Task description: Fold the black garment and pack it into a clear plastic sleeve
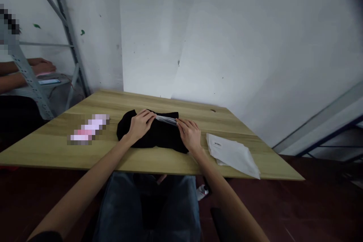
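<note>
A folded black cloth item [160, 136] lies on the wooden table [136, 162] in front of me. Over its far part, a thin translucent strip of plastic [166, 120], which looks like the edge of a plastic bag, is stretched between my hands. My left hand [140, 124] pinches the strip's left end, fingers closed. At the other end, my right hand [190, 135] grips it between thumb and fingers. Both hands rest over the black cloth. How far the plastic reaches under the fingers is hidden.
Flat white plastic bags [234, 154], the top one labelled, lie to the right. A pixelated pink and white item [88, 130] is on the left. Another person's hands [44, 67] are beyond a metal frame [64, 19], near a phone [49, 81]. A bottle [202, 192] shows below the table.
</note>
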A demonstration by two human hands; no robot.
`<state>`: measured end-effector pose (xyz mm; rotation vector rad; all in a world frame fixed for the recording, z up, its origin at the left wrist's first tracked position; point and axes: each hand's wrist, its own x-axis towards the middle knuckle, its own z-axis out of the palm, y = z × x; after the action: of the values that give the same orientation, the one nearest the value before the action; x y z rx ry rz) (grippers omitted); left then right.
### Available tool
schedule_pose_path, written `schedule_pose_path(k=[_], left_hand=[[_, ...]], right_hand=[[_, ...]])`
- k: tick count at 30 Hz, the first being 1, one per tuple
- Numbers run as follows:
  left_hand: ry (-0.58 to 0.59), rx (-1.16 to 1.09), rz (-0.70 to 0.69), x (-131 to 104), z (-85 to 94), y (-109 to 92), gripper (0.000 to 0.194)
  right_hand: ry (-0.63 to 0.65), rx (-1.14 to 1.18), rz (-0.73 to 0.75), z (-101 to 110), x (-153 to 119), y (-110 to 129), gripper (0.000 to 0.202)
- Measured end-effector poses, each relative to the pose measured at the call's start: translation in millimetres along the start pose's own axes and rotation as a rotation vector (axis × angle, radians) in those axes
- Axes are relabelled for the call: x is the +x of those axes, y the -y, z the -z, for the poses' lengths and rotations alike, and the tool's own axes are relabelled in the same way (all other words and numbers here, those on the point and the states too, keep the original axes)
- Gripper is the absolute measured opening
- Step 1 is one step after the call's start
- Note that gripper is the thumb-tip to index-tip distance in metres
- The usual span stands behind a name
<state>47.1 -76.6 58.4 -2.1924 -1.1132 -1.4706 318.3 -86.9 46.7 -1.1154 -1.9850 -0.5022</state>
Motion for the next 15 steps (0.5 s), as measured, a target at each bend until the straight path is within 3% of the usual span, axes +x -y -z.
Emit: schedule_pose_path(k=[8,15], left_hand=[[-0.05,0.082,0.139,2.3,5.7,5.0,0.023],[-0.053,0.066,0.198,4.0,1.2,-15.2,0.024]], right_hand=[[-0.011,-0.043,-0.105,18.3,-9.7,-33.3,0.032],[-0.025,0.001,-0.155,22.1,-0.2,-8.1,0.033]])
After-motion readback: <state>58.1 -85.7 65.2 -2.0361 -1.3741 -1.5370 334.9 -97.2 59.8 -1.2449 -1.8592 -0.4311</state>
